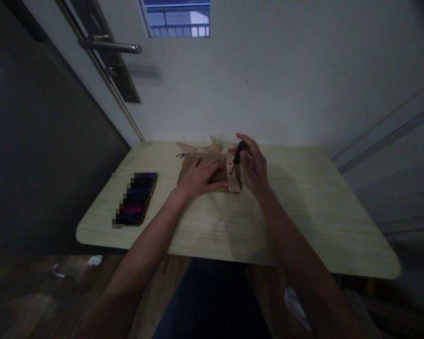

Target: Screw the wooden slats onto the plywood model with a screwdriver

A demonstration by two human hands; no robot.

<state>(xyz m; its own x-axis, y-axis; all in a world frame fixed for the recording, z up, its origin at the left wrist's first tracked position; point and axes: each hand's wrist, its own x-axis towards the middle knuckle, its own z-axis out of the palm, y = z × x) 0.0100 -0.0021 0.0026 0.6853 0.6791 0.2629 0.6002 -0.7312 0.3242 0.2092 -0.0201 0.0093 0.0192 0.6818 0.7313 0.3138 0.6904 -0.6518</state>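
My left hand [200, 180] lies flat with its fingers spread on a brown cardboard piece [186, 168], its thumb close to a pale wooden strip [234, 182]. The strip sits across the right end of the cardboard, and small dark marks or screws show on it. In my right hand [257, 170] is a screwdriver with a black handle [240, 151], gripped between thumb and fingers. The tool slants down to the left, its tip end over the strip. Whether the tip touches a screw is too small to tell.
Irregular pale wood pieces [199, 147] lie behind the cardboard, with small dark screws [180, 155] at its back left corner. A phone [137, 200] rests on the left of the wooden table [324, 207]. A white door [285, 70] with a metal handle [113, 47] stands directly behind.
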